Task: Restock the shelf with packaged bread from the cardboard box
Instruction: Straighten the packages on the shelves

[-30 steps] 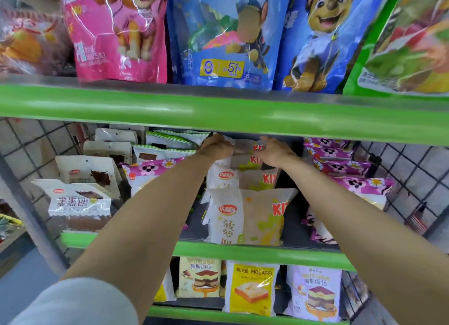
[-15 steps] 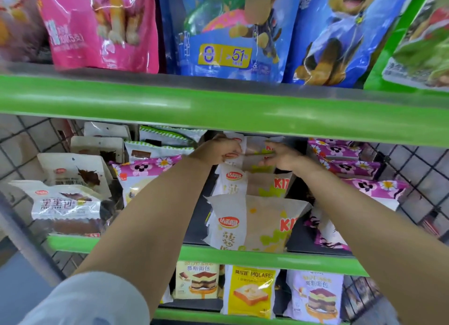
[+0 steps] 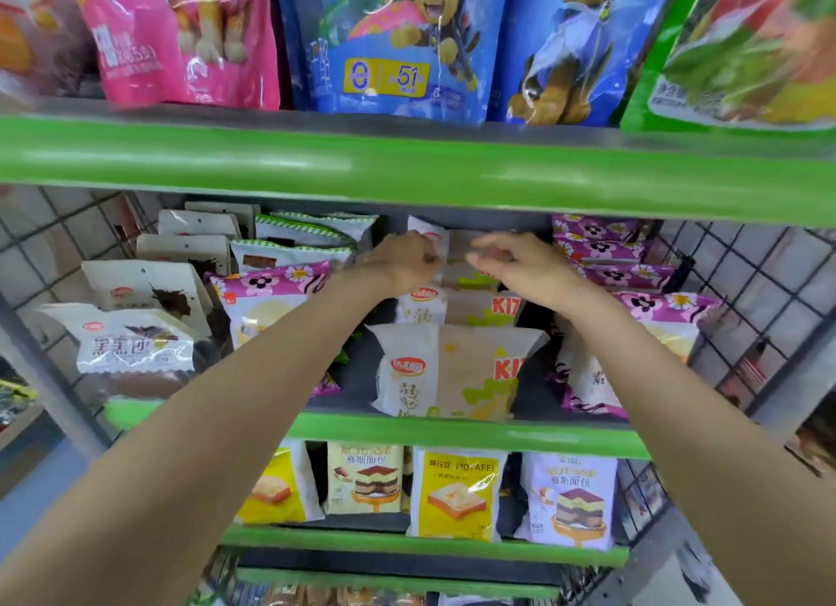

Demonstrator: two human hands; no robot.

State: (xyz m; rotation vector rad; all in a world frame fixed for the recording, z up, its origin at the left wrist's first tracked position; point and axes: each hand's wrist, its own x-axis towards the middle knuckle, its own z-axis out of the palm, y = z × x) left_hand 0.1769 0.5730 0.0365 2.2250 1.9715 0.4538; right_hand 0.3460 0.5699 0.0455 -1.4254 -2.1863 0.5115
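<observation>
Both hands slid back a bit: left hand [image 3: 404,261] still pinches the rearmost bread pack [image 3: 457,254], right hand [image 3: 520,266] now loose, fingers relaxed. Three packs in that row on the shelf [image 3: 452,429].

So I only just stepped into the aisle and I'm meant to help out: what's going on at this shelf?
A person is restocking bread. Both arms reach deep into the middle shelf, where the left hand and right hand are at the rearmost bread pack of the white and tan row. Whether the fingers grip it is hard to tell. Two more packs of that kind stand in front, the front pack at the shelf edge. The cardboard box is out of view.
</observation>
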